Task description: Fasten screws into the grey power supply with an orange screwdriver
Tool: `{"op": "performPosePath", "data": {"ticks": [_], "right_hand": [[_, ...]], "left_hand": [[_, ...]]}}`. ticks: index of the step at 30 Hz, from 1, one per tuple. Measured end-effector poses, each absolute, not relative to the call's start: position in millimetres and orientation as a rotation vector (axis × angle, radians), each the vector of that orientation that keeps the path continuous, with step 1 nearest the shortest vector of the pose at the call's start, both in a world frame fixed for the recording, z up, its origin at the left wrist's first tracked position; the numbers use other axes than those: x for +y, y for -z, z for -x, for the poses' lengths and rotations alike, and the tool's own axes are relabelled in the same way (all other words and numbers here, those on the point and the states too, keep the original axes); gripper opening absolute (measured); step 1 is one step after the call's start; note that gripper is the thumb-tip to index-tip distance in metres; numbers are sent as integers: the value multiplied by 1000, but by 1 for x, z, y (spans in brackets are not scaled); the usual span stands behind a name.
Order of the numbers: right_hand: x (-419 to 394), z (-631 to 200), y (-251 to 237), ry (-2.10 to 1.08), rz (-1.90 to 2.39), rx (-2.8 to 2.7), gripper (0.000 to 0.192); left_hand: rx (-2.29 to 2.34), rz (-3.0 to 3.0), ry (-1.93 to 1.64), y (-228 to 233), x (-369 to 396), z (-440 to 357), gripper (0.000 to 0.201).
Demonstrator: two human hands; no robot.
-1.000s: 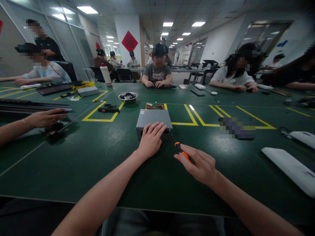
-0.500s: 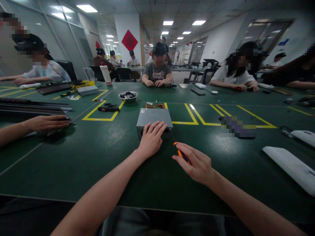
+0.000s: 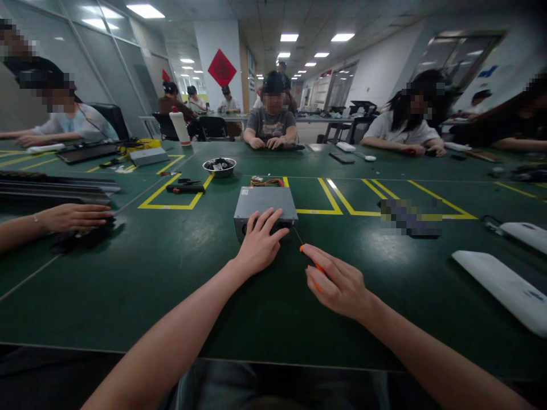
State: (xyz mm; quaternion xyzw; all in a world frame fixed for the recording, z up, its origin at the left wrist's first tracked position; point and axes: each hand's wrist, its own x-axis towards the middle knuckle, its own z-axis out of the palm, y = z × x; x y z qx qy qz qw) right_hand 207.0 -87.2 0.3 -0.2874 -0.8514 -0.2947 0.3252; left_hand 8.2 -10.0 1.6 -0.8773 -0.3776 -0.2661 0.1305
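Observation:
A grey metal computer power supply (image 3: 265,199) sits on the green table in front of me, its bundle of coloured wires at the far side. My left hand (image 3: 261,242) braces it, spread fingers over the top's near edge and thumb low at the front right. In my right hand (image 3: 337,279) is a screwdriver (image 3: 315,265) with an orange and black handle, held in closed fingers. Its thin shaft slants up to the right end of the power supply's near face. Whether the tip sits in a screw I cannot make out.
A metal bowl (image 3: 219,166) of small dark parts stands beyond, left of the power supply. A black and red tool (image 3: 186,187) lies inside yellow tape. White cases (image 3: 504,285) lie at right. Another person's hand (image 3: 81,217) reaches in at left; co-workers sit across the table.
My left thumb has spread away from the fingers, out to the right. The fingers of my right hand have shifted round the screwdriver handle. The view has moved slightly.

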Motion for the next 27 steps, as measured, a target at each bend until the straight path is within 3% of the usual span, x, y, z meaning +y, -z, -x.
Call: {"op": "performPosePath", "data": {"ticks": [4,9,16,27], "right_hand": [[-86,-208,1,859,755,-2221,23],[-88,-206,1,833,796,-2225,15],[-85,-210,3,861,726,-2228,24],[-88,-209,-2,860,695,-2199,21]], "left_hand": [[-1080,2557,790,-1,-10,-7,39],[-1068,2561,810,-1,-10,-7,40],[-1058,2561,808,-1,-11,-7,42],[-1059,2561,809,-1,-11,-7,43]]}}
